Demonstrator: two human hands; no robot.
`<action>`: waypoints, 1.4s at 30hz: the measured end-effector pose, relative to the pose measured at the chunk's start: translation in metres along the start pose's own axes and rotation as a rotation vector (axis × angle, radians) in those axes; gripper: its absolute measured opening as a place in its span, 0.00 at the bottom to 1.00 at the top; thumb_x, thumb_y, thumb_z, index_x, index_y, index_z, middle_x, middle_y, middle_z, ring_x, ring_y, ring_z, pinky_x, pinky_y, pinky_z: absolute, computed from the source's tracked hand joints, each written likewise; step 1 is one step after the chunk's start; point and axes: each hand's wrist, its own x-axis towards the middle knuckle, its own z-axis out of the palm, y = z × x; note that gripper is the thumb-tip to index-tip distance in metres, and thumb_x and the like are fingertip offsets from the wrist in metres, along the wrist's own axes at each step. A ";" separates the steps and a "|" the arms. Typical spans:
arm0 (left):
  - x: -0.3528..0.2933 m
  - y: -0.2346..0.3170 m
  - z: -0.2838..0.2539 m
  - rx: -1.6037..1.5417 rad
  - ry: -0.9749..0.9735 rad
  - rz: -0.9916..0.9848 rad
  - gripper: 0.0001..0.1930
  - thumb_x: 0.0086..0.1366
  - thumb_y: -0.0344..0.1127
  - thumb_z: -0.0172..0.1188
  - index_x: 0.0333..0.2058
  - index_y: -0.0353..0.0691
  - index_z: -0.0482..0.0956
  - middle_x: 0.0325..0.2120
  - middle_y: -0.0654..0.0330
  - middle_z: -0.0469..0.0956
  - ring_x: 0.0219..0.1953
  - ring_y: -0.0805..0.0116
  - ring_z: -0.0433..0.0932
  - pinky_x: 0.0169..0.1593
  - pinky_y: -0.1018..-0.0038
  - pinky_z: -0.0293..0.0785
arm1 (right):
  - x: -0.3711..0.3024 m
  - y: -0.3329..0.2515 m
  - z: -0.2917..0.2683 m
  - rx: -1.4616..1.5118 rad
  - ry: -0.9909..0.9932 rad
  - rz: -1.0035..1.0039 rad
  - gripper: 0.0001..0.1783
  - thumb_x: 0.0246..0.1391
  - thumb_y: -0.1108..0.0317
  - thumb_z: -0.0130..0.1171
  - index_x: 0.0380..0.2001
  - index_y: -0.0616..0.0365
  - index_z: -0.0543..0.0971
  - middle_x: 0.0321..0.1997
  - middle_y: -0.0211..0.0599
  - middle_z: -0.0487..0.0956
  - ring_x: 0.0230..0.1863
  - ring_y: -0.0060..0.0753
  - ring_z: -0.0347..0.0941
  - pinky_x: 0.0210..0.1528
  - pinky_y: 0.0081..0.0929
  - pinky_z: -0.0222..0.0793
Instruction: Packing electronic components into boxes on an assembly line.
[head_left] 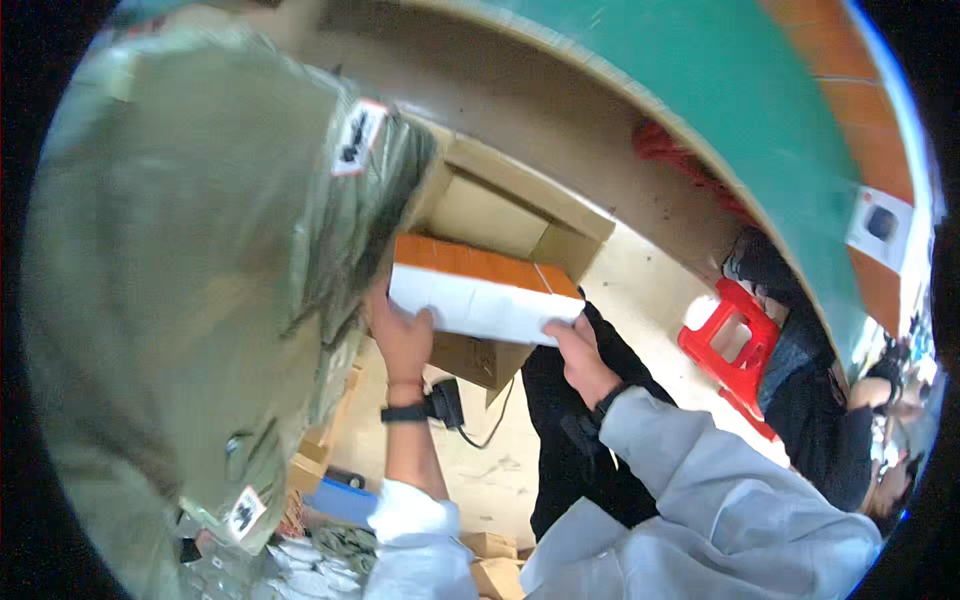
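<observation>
Left hand (402, 335) and right hand (580, 355) are closed on opposite ends of one white-and-orange block (485, 300); whether several boxes are joined cannot be told. It is held over one open carton (490, 212), seen toward 12 o'clock. Lifting seems done; release is not. One red stool (697, 338) is seen near 3 o'clock.

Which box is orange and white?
The long box held by left hand and right hand; the open carton beneath and small boxes at the lower edge are brown.
</observation>
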 end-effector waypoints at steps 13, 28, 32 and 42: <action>-0.071 0.321 -0.173 -0.563 0.028 0.265 0.32 0.54 0.24 0.60 0.60 0.28 0.68 0.55 0.51 0.70 0.59 0.58 0.70 0.66 0.64 0.63 | -0.295 -0.339 -0.049 -0.475 0.219 -0.672 0.40 0.42 0.61 0.71 0.61 0.61 0.72 0.51 0.52 0.83 0.54 0.51 0.80 0.57 0.41 0.75; 0.091 0.479 0.027 -0.422 -0.401 0.372 0.38 0.51 0.22 0.62 0.63 0.31 0.65 0.57 0.50 0.71 0.59 0.58 0.72 0.63 0.66 0.67 | -0.202 -0.422 -0.151 -0.821 0.562 -0.923 0.42 0.48 0.57 0.71 0.59 0.75 0.69 0.61 0.68 0.71 0.65 0.63 0.68 0.62 0.46 0.69; 0.094 0.467 0.010 -0.545 -0.546 0.268 0.41 0.54 0.24 0.68 0.67 0.36 0.62 0.59 0.57 0.70 0.60 0.62 0.70 0.60 0.68 0.70 | -0.261 -0.491 -0.221 -0.629 0.076 -0.674 0.37 0.45 0.60 0.74 0.57 0.66 0.75 0.61 0.54 0.75 0.60 0.54 0.74 0.62 0.40 0.71; 0.065 0.493 0.023 -0.308 -0.431 0.445 0.57 0.45 0.33 0.83 0.68 0.35 0.53 0.61 0.51 0.65 0.64 0.56 0.66 0.66 0.61 0.67 | -0.188 -0.425 -0.381 -0.611 0.663 -0.829 0.76 0.23 0.61 0.87 0.73 0.68 0.49 0.73 0.61 0.60 0.74 0.60 0.56 0.75 0.42 0.52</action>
